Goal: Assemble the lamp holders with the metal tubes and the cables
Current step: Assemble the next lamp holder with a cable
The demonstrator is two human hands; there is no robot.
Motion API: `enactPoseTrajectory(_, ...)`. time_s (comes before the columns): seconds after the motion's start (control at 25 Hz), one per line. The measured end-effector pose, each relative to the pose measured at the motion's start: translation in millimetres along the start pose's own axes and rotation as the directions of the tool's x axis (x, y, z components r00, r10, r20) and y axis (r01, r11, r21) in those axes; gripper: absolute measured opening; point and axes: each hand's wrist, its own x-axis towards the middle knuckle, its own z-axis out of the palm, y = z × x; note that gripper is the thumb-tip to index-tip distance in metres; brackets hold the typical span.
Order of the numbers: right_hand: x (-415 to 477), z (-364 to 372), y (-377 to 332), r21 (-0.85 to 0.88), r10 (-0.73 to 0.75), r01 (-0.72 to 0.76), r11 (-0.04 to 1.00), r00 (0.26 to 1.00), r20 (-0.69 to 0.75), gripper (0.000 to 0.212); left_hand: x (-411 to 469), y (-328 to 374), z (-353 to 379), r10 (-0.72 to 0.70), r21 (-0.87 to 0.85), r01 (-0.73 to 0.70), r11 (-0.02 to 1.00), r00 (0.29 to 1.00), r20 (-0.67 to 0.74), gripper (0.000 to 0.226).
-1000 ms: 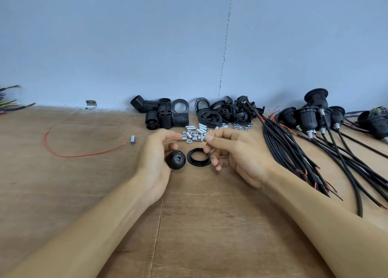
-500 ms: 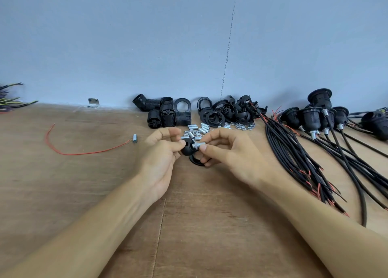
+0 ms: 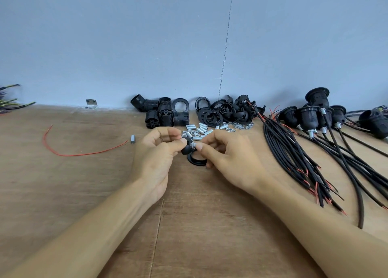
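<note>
Now that our left hand (image 3: 155, 158) has pinched the holder cap (image 3: 185, 147) up off the tabletop (image 3: 84, 193) near its far edge, our right hand (image 3: 228, 162), pinching a metal tube (image 3: 194, 145), can thread it in.

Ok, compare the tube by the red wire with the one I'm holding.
The lone metal tube lies untouched; the held metal tube is pinched by the right hand. The lone one is bare; the held one meets the black lamp-holder cap in the left hand. Both short, silvery.
</note>
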Motion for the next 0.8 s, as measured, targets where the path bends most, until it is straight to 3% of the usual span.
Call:
enactPoseTrajectory(0.12, -0.4, -1.4, -0.4, -0.129, -0.007, 0.007, 0.992, 1.0, -0.003, 0.038, -1.2, 0.0, 0.2, 0.016, 0.004, -0.016, 1.0, 1.0, 0.026, 0.035)
enactPoseTrajectory(0.24, -1.1, -1.1, -3.0, -0.086, 0.043, -0.046, 0.995, 0.999, -0.029, 0.055, -3.2, 0.4, 1.7, 0.033, 0.011, -0.033, 0.999, 0.998, 0.05, 0.039)
enactPoseTrajectory(0.4, 0.4, -3.1, -2.5, -0.016, 0.022, -0.022, 1.0, 1.0, 0.018, 0.02, -1.6, 0.3, 0.4, 0.044, 0.02, -0.045, 0.999, 0.999, 0.028, 0.037)
enactPoseTrajectory(0.44, 0.3, -3.0, -1.8, -0.03, 0.016, -0.015, 0.999, 0.999, 0.036, 0.019, -1.8, 0.1, 0.0, 0.045, 0.024, -0.045, 0.999, 0.999, 0.027, 0.037)
enactPoseTrajectory(0.56, 0.6, -2.3, -1.2, -0.126, 0.022, -0.019, 0.992, 1.0, 0.019, 0.05, -2.2, -0.7, 0.4, 0.051, 0.043, -0.052, 0.998, 0.998, 0.035, 0.038)
enactPoseTrajectory(0.6, 0.8, -3.3, -1.0, -0.111, 0.033, -0.031, 0.993, 0.999, 0.013, 0.051, -2.2, -0.5, 1.0, 0.055, 0.046, -0.056, 0.997, 0.998, 0.037, 0.04)
enactPoseTrajectory(0.72, 3.1, -5.9, 0.0, -0.028, 0.028, -0.027, 0.999, 0.998, 0.051, 0.021, -1.9, -0.8, 1.6, 0.062, 0.046, -0.063, 0.997, 0.998, 0.033, 0.042)
enactPoseTrajectory(0.8, 3.5, -4.2, 1.7, -0.102, 0.018, -0.012, 0.995, 0.998, 0.061, 0.029, -3.2, -1.2, 1.6, 0.065, 0.05, -0.067, 0.997, 0.997, 0.043, 0.041)
